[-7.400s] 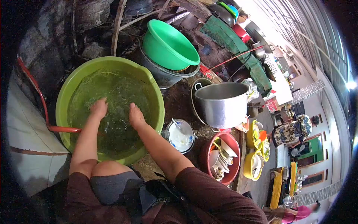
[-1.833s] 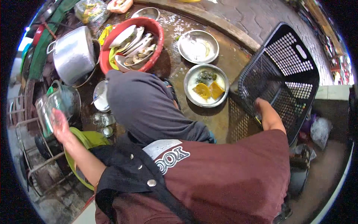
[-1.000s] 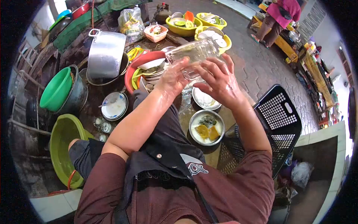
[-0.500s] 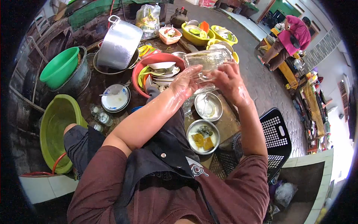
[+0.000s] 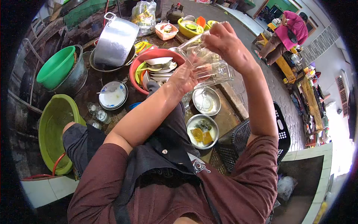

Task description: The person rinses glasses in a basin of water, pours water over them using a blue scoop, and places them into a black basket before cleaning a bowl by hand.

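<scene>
Clear glassware, apparently mugs, is between my two wet hands, above the bowls. My left hand (image 5: 183,79) is wrapped around a glass mug (image 5: 214,71) that lies tilted on its side. Higher up, my right hand (image 5: 225,41) has its fingers curled down at a clear rim or edge; I cannot make out whether this is a separate glass. Below them sit a metal bowl (image 5: 206,100) with cloudy liquid and a spoon, and another metal bowl (image 5: 202,131) holding a yellow sponge and a dark scourer.
A red basin (image 5: 136,65) of dirty dishes stands beyond my left hand. Stacked plates (image 5: 113,96), small glasses (image 5: 101,115), a green tub (image 5: 46,130) and a large pot (image 5: 115,43) are leftward. A black crate (image 5: 238,140) stands right; a person (image 5: 292,30) bends farther off.
My right hand has risen and its fingers have curled downward. The glassware has turned and spread apart between my hands, while my left hand has moved slightly left.
</scene>
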`<state>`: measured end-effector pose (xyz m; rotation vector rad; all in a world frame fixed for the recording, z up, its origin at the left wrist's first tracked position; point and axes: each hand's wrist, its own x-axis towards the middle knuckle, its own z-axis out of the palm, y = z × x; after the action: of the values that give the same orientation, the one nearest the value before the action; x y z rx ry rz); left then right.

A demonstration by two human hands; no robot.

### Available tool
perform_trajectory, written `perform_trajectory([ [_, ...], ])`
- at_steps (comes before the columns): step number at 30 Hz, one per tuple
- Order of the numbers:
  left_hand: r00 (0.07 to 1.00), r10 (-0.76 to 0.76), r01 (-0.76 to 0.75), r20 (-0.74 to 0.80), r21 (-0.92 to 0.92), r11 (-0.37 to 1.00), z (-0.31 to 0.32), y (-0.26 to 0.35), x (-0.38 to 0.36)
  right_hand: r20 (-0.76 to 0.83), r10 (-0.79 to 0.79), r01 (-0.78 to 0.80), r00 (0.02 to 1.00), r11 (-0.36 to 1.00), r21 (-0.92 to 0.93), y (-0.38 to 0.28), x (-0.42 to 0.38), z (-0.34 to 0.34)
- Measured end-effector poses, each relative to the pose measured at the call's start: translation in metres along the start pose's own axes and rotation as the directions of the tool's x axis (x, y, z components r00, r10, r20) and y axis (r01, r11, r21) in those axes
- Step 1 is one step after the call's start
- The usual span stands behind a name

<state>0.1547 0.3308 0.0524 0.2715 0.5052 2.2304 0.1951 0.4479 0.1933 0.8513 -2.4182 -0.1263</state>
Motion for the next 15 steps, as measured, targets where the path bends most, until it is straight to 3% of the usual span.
perform_trajectory([
  [2,1.000,0.001,-0.001,0.006,0.030,1.000,0.001,0.000,0.001,0.090,-0.019,0.020,0.996,1.000,-0.013,0.006,0.013,-0.001],
  [3,1.000,0.002,-0.003,0.013,0.035,0.999,0.000,0.000,0.003,0.086,-0.019,0.021,0.996,1.000,-0.020,0.011,0.020,0.001],
  [5,0.999,-0.034,0.033,0.021,0.044,0.998,0.004,0.001,0.000,-0.014,-0.196,0.193,0.980,0.974,-0.120,0.017,0.032,0.006],
  [7,0.999,0.002,0.001,-0.034,0.072,0.997,0.006,-0.001,-0.003,-0.024,-0.199,0.195,0.980,0.974,-0.114,0.028,0.041,0.008],
  [9,0.999,-0.002,0.004,-0.039,0.060,0.998,0.002,-0.002,-0.001,-0.048,-0.007,0.006,0.999,1.000,-0.010,0.042,0.047,0.009],
  [10,0.999,-0.007,0.010,-0.038,0.062,0.998,0.001,-0.002,0.000,0.100,0.085,-0.087,0.991,0.996,0.020,0.025,0.052,-0.021],
  [13,0.998,-0.025,0.030,-0.065,0.085,0.996,-0.002,0.002,0.002,-0.144,0.059,-0.083,0.988,0.982,-0.167,0.068,0.035,-0.018],
  [15,0.993,-0.011,0.021,-0.114,0.081,0.997,-0.003,0.003,0.001,-0.384,0.240,-0.218,0.891,0.971,0.100,0.100,0.000,-0.009],
])
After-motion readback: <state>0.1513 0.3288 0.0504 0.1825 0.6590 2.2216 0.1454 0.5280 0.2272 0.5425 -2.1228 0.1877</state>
